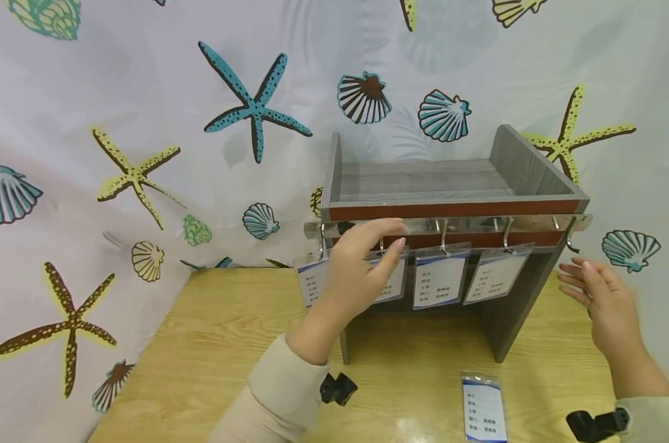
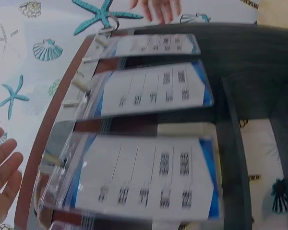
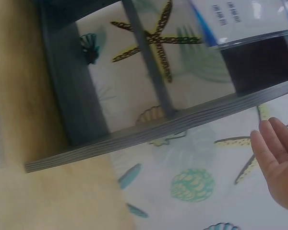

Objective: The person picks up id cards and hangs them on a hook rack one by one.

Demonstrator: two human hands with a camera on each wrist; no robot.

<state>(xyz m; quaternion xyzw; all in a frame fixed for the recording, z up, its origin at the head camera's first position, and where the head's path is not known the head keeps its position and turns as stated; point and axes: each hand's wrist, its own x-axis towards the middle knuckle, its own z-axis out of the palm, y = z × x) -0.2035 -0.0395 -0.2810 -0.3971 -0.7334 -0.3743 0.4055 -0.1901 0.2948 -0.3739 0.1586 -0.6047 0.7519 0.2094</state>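
Note:
My left hand (image 1: pixel 356 271) is raised in front of the hook rail (image 1: pixel 478 226), its fingers relaxed and holding nothing. It overlaps the two left hanging badges in the head view. In the left wrist view the left hand (image 2: pixel 4 179) stands apart from the nearest clear-sleeved badge (image 2: pixel 144 177). My right hand (image 1: pixel 613 301) has its fingers loosely extended just below the bare rightmost hook (image 1: pixel 572 240). The right wrist view shows this empty hand (image 3: pixel 283 165) beside the rack's side panel. Several blue-edged badges, including one in the middle (image 1: pixel 439 280), hang from the other hooks.
A grey wooden rack (image 1: pixel 423 181) with an open top tray stands against a cloth (image 1: pixel 162 80) printed with starfish and shells. Another badge (image 1: pixel 484 411) lies flat on the wooden table (image 1: pixel 201 344), in front of the rack.

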